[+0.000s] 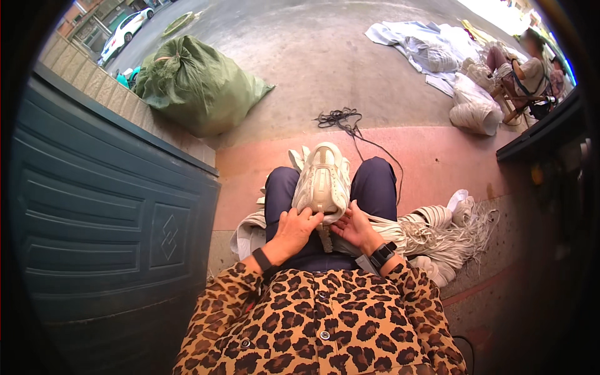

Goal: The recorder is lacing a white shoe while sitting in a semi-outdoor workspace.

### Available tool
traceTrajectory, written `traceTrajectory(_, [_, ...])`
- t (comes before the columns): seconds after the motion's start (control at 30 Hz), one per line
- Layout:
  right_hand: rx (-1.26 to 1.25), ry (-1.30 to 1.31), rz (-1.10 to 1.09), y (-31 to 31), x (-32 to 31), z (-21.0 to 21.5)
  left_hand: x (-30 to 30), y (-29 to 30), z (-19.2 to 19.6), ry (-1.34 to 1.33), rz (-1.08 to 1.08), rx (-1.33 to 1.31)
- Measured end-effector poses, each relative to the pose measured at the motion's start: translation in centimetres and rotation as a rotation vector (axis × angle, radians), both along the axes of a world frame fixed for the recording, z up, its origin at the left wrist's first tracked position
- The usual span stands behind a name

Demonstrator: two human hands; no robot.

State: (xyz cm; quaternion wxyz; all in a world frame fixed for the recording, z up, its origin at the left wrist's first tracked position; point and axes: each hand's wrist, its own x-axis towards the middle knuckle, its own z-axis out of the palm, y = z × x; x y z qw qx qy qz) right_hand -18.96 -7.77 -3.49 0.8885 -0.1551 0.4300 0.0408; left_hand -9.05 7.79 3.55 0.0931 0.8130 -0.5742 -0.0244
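A cream shoe (321,178) lies between my thighs, its rounded end pointing away from me and its opening toward me. My left hand (295,232) is closed on the near edge of the opening, fingertips bent over it. On the other side, my right hand (356,229) is turned partly palm up. Its fingers curl against the shoe's near right edge, with the thumb raised beside it; some fingertips are hidden. Other pale shoe pieces (299,157) show just left of the shoe. Beside my right thigh lies a pile of cream shoes (431,219) with long pale strands (472,234).
A tangle of black cord (339,117) lies on the floor ahead, one strand trailing toward my right knee. A stuffed green sack (190,87) stands at far left, beyond a dark blue door (106,206). White sacks (475,106) and a seated person (531,69) are at far right.
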Motion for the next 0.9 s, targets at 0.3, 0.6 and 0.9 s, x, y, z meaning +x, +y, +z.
traceTrajectory(0.3, [-1.869, 0.155, 0.618, -1.5, -0.4, 3.3, -3.3, -1.6, -1.6, -0.074, 0.04, 0.008])
traceTrajectory(0.6, [-1.781, 0.048, 0.5, 0.8, -1.9, 3.2, -1.8, 0.3, -1.9, 0.416, 0.352, -0.396])
traceTrajectory(0.9, [-1.487, 0.116, 0.44, 0.2, -1.3, 3.0, 0.2, -2.0, -2.5, 0.547, 0.444, 0.001])
